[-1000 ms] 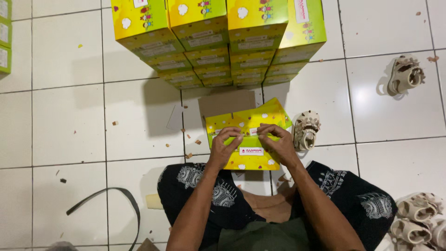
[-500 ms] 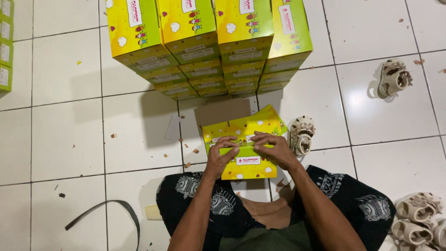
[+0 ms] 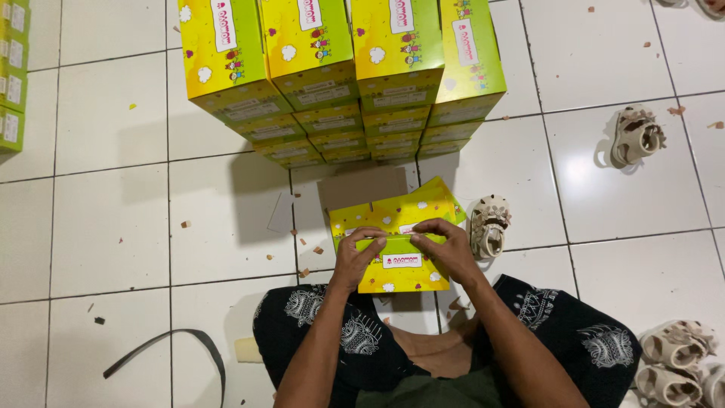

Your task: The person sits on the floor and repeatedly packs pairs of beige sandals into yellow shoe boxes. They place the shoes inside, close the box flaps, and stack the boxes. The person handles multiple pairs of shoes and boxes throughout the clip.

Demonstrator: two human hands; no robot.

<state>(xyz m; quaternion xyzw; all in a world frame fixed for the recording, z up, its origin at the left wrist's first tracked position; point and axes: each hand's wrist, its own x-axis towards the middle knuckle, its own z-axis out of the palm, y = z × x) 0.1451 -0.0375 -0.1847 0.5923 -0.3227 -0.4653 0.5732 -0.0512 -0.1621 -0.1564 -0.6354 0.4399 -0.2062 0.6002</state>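
A flat yellow-and-green cardboard box (image 3: 396, 273) lies on the white tile floor just in front of my crossed legs. My left hand (image 3: 356, 255) and my right hand (image 3: 447, 245) both pinch a green flap across its middle, thumbs and fingertips pressed on the fold. A plain brown flap (image 3: 362, 186) sticks out at the box's far side. Right of the box, a small beige sandal (image 3: 488, 224) rests close to my right hand.
Stacks of finished yellow-green boxes (image 3: 340, 75) stand ahead. More such boxes (image 3: 10, 75) line the left edge. A beige sandal (image 3: 636, 136) lies at the right, several more (image 3: 680, 359) at bottom right. A dark strap (image 3: 170, 351) curls at bottom left.
The view has shifted, so the box and hands sit lower and nearer the centre. Both hands stay on the box's fold, fingers drawn closer along the green flap.
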